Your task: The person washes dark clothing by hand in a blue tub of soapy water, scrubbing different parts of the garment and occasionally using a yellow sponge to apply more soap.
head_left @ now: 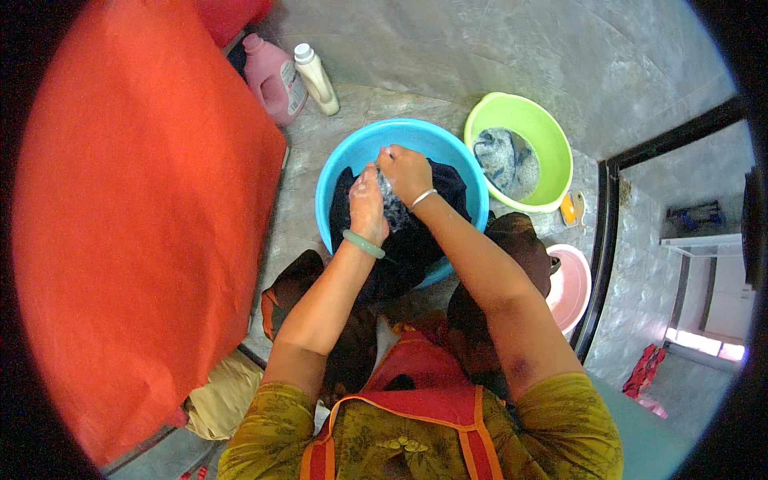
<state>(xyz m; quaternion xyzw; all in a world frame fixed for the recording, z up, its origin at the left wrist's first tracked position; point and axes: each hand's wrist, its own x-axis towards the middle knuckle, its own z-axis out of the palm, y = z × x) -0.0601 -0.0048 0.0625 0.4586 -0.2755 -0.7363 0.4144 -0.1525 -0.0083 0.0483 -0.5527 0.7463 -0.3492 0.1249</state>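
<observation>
A round blue basin (400, 128) stands on the floor in front of me, with a dark, wet garment (400, 260) heaped inside it. White suds cling to the cloth between my hands. My left hand (368, 200), with a pale green bangle at its wrist, is closed on the garment at the left. Close beside it, my right hand (406, 172), wearing a silver bangle, is also closed on the sudsy cloth. Both hands are over the middle of the basin. The cloth inside the fists is mostly hidden by my fingers.
At the right stands a lime green basin (558, 160) holding sudsy water and cloth. An orange-and-white brush-like item (570, 210) lies below it, then a pink basin (578, 288). Pink (276, 80) and white (317, 80) bottles stand far left, beside a large red cover (152, 224).
</observation>
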